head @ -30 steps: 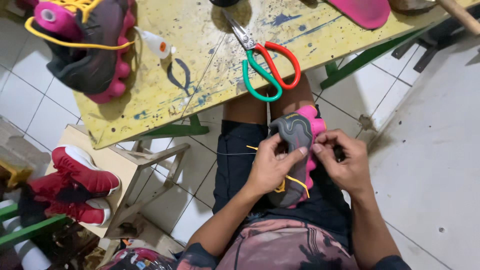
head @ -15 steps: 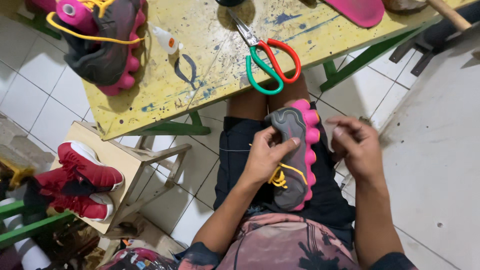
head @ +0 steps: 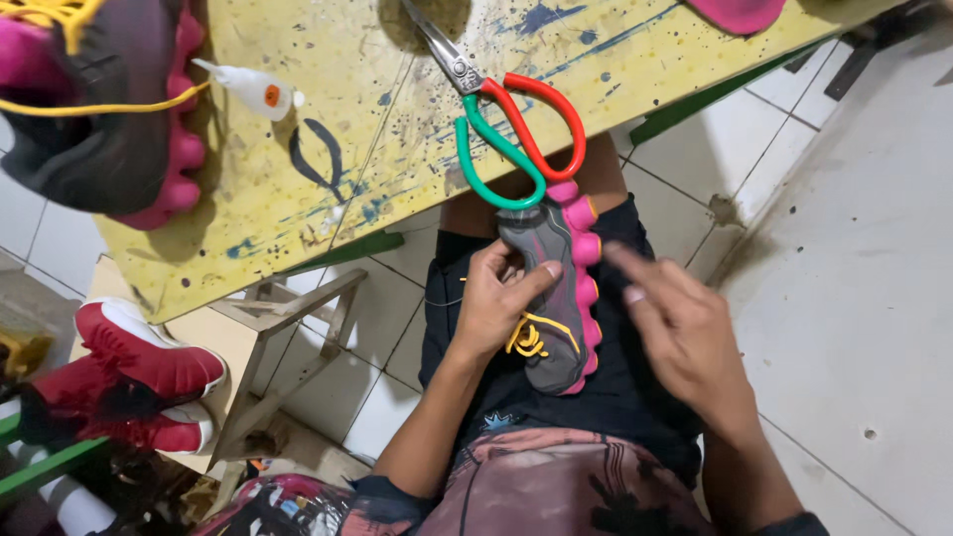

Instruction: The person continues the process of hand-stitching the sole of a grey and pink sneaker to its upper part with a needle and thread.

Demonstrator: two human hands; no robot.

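Note:
A grey shoe with a pink lobed sole and yellow laces (head: 561, 298) lies on my lap. My left hand (head: 499, 301) grips its side, thumb across the upper. Beside the shoe's sole hovers my right hand (head: 683, 330), blurred, fingers spread and not touching the shoe; I cannot make out anything in it. A thin dark thread runs left from the shoe across my shorts. Above the shoe's toe, scissors with one red and one green handle (head: 521, 129) lie at the edge of the yellow table (head: 397, 149).
A matching grey and pink shoe (head: 94, 109) sits on the table's left end, a small white glue bottle (head: 253, 91) beside it. A pink insole (head: 740, 12) lies at the table's far edge. Red and white sneakers (head: 139, 382) rest on a low wooden stool at left. White tiled floor surrounds me.
My right hand has let go of the shoe and pulled away to the right. The left hand keeps holding the shoe. The view has moved closer to the table.

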